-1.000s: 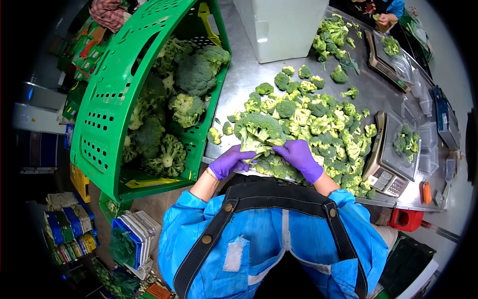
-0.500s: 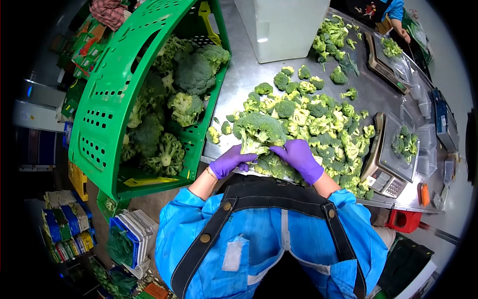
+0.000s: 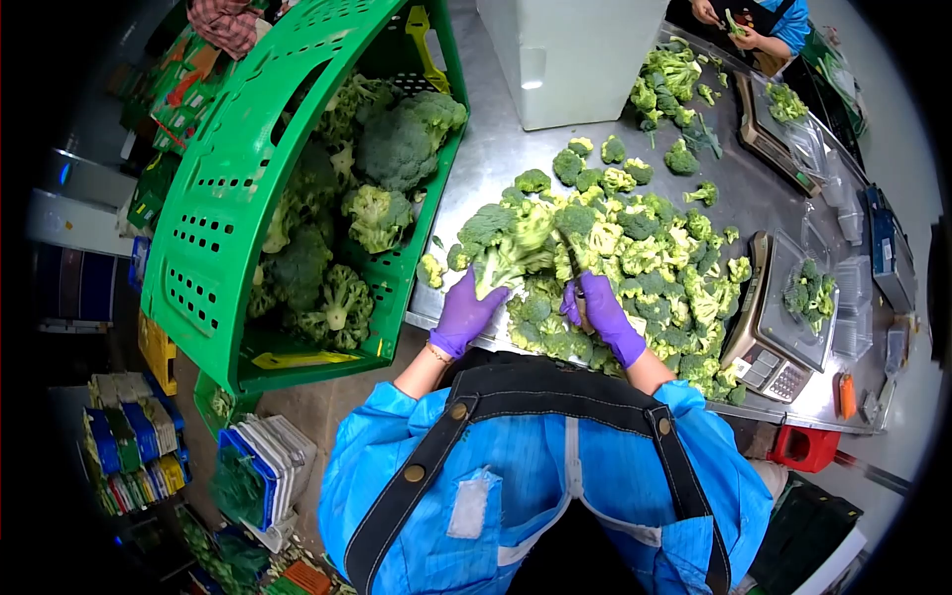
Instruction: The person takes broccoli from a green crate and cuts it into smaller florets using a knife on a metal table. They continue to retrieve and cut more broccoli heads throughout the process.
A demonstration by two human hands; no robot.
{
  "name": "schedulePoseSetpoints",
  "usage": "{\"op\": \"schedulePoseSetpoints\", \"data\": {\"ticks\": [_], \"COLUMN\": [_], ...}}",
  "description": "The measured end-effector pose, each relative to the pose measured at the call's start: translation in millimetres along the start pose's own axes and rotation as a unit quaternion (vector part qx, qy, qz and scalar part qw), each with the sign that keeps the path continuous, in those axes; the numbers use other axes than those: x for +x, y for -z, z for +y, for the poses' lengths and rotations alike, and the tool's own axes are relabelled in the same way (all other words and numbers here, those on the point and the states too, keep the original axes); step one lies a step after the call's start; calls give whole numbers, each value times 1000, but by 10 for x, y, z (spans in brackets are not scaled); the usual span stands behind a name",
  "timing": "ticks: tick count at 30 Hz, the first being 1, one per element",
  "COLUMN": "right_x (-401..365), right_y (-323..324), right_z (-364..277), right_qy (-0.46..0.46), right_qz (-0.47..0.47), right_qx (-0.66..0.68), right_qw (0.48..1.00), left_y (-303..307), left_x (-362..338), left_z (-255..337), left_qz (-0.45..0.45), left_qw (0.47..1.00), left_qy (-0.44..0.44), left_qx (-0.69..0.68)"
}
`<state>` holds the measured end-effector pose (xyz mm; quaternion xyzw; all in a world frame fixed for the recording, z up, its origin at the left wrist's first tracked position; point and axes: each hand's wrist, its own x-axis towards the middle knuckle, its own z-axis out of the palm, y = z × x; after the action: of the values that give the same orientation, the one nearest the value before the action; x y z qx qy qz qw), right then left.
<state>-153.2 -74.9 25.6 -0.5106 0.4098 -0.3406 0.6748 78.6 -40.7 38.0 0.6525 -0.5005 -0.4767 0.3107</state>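
My left hand (image 3: 465, 313), in a purple glove, is closed around the stalk of a broccoli head (image 3: 494, 240) held over the table's front edge. Part of that head is smeared by motion. In my right hand (image 3: 608, 315), also gloved in purple, is a small knife (image 3: 572, 264) with its thin dark blade pointing up, beside the head's right side. Its handle is mostly hidden by my fingers. A wide heap of cut broccoli florets (image 3: 654, 258) lies under and to the right of both hands.
On the left a tilted green crate (image 3: 213, 213) holds whole broccoli heads. A pale bin (image 3: 585, 69) stands at the back of the metal table (image 3: 474, 129). To the right are a scale (image 3: 764, 367) with florets on it, plastic trays (image 3: 851, 297) and a co-worker's hands (image 3: 744, 35).
The broccoli head has tilted and its stalk now shows. My right hand has moved slightly right, with the knife blade now visible beside the head. The co-worker's hands have come into view.
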Motion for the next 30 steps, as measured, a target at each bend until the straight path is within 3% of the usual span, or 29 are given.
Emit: {"op": "schedulePoseSetpoints", "data": {"ticks": [1, 5, 7, 8, 9, 10, 13, 17, 19, 20, 21, 22, 25, 26, 27, 30], "right_x": [19, -20, -12, -15, -30, -55, -74, -67, -70, -74, -78, -77, -53, -64, -59, -65], "right_y": [9, -80, -72, -110, -138, -149, -192, -173, -164, -185, -218, -244, -280, -301, -301, -277], "right_z": [77, 13, 72, -18, -125, -262, -350, -349, -346, -358, -384, -398, -337, -351, -314, -206], "right_qy": [-7, -54, -42, 40, 119, 102, 90, 98, 88, 88, 81, 74, 78, 71, 69, 66], "right_qz": [28, 87, 60, 65, 68, 69, 74, 79, 65, 63, 65, 68, 22, 15, 15, 22], "right_qx": [137, 144, 121, -52, -224, -353, -427, -430, -422, -422, -397, -371, -426, -439, -438, -483], "right_qw": [990, 984, 990, 996, 965, 928, 897, 894, 900, 900, 912, 923, 901, 896, 896, 873], "left_y": [-3, 106, 119, 160, 190, 176, 182, 194, 171, 136, 87, 42, -49, -95, -157, -245], "left_x": [38, 57, 64, 16, -33, -71, -117, -84, -64, -51, -32, -16, -29, -27, -29, -47], "left_z": [-71, -101, -165, -16, 122, 225, 319, 205, 167, 85, -6, -84, -33, -65, -124, -115], "left_qz": [92, 87, 94, 25, -45, -47, -71, -103, -56, -55, 36, 125, 100, 81, 107, 72], "left_qw": [990, 990, 988, 999, 988, 977, 964, 967, 995, 995, 991, 947, 941, 923, 898, 880], "left_qy": [-54, -42, -62, -16, 31, 26, 44, 46, -26, -25, -101, -173, -172, -155, -194, -163], "left_qx": [92, 102, 102, -20, -143, -209, -252, -229, -74, -75, 84, 240, 273, 343, 381, 440]}}
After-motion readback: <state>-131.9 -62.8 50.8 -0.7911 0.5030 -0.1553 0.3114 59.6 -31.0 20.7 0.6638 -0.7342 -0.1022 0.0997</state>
